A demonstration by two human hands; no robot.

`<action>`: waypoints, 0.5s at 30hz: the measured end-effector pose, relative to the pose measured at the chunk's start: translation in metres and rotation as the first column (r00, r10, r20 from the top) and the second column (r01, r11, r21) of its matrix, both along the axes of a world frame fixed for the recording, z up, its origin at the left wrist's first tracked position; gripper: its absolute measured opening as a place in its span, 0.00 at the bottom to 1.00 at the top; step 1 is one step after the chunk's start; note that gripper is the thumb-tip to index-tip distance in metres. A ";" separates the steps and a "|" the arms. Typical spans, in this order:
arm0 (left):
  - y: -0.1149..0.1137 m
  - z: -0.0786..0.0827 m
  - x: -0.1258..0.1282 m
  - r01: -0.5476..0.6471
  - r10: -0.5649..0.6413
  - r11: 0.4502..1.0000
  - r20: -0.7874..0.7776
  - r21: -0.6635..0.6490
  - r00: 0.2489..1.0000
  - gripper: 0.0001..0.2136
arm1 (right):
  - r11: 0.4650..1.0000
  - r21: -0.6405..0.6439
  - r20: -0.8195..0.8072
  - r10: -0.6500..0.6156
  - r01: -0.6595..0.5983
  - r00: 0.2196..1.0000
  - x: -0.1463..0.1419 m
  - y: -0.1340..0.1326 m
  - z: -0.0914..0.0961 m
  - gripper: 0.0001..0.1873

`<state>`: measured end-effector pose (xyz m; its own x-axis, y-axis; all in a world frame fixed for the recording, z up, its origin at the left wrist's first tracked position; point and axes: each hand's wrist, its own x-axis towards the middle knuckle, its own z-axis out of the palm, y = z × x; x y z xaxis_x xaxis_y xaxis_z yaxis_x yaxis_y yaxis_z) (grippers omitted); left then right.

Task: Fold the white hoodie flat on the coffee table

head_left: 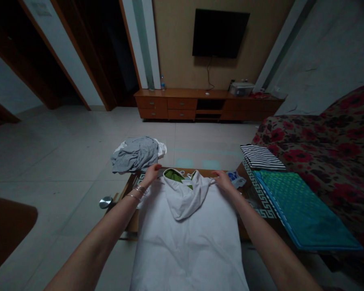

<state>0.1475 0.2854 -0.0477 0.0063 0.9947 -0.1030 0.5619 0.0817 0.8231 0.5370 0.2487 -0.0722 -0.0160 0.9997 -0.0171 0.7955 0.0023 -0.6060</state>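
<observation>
I have both arms (112, 232) stretched forward, slanting inward along either side of a white hooded garment (188, 242) spread over the tabletop (256, 192). It looks lightly creased, its hood (185, 200) flopped toward me with green lining showing. My hands are closed on its far edge: the left hand (153, 173), bracelets (139, 189) on the wrist, pinches one shoulder, the right hand (223, 179) the other. Just right of that hand sits a plastic bag (237, 180) with blue print. At the back, the low cabinet (182, 103) carries a bottle (162, 83) at left and a see-through box (242, 89) at right; it's too dim for me to make out the box's contents.
</observation>
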 end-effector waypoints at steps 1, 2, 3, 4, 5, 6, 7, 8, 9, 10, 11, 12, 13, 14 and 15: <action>-0.004 -0.004 -0.006 0.015 -0.014 1.000 -0.059 0.011 0.998 0.16 | 1.000 -0.001 0.024 0.003 -0.003 1.000 0.005 -0.004 -0.004 0.19; -0.008 -0.008 -0.011 0.035 -0.034 0.999 -0.113 0.013 0.993 0.13 | 1.000 -0.008 0.050 0.002 -0.002 0.999 0.010 -0.007 -0.008 0.19; -0.011 -0.013 -0.015 0.059 -0.056 0.998 -0.160 0.010 0.985 0.11 | 1.000 -0.018 0.077 -0.006 0.007 0.997 0.014 -0.009 -0.011 0.18; -0.014 -0.017 -0.017 0.080 -0.077 0.997 -0.200 0.006 0.977 0.08 | 0.999 -0.027 0.105 -0.026 0.029 0.994 0.017 -0.010 -0.014 0.15; -0.015 -0.021 -0.018 0.095 -0.091 0.995 -0.235 0.004 0.968 0.06 | 0.998 -0.032 0.134 -0.057 0.062 0.989 0.020 -0.009 -0.016 0.12; -0.015 -0.025 -0.018 0.100 -0.095 0.995 -0.266 0.006 0.959 0.05 | 0.994 -0.031 0.162 -0.098 0.104 0.982 0.022 -0.007 -0.017 0.11; -0.014 -0.028 -0.017 0.094 -0.086 0.995 -0.294 0.015 0.952 0.05 | 0.988 -0.026 0.189 -0.144 0.152 0.971 0.024 -0.005 -0.018 0.13; -0.011 -0.030 -0.015 0.078 -0.065 0.997 -0.318 0.029 0.946 0.07 | 0.980 -0.018 0.213 -0.189 0.198 0.958 0.025 -0.001 -0.019 0.15; -0.007 -0.032 -0.011 0.056 -0.038 0.997 -0.337 0.046 0.941 0.08 | 0.971 -0.008 0.235 -0.229 0.237 0.945 0.025 0.003 -0.019 0.16; -0.002 -0.033 -0.007 0.036 -0.012 0.997 -0.349 0.064 0.937 0.09 | 0.964 0.001 0.253 -0.256 0.265 0.933 0.025 0.006 -0.020 0.17; 0.004 -0.034 -0.002 0.024 0.006 0.997 -0.353 0.080 0.936 0.10 | 0.960 0.007 0.267 -0.270 0.279 0.925 0.024 0.009 -0.021 0.17; 0.009 -0.035 0.002 0.020 0.014 0.995 -0.348 0.094 0.937 0.11 | 0.960 0.011 0.279 -0.273 0.281 0.921 0.022 0.012 -0.022 0.17; 0.014 -0.036 0.005 0.026 0.011 0.994 -0.336 0.104 0.942 0.12 | 0.961 0.016 0.288 -0.269 0.276 0.919 0.021 0.013 -0.023 0.16; 0.018 -0.036 0.007 0.041 -0.003 0.993 -0.317 0.112 0.948 0.13 | 0.963 0.021 0.296 -0.261 0.267 0.919 0.020 0.014 -0.024 0.16; 0.021 -0.036 0.007 0.061 -0.025 0.991 -0.289 0.118 0.957 0.14 | 0.966 0.029 0.303 -0.253 0.256 0.919 0.020 0.014 -0.024 0.16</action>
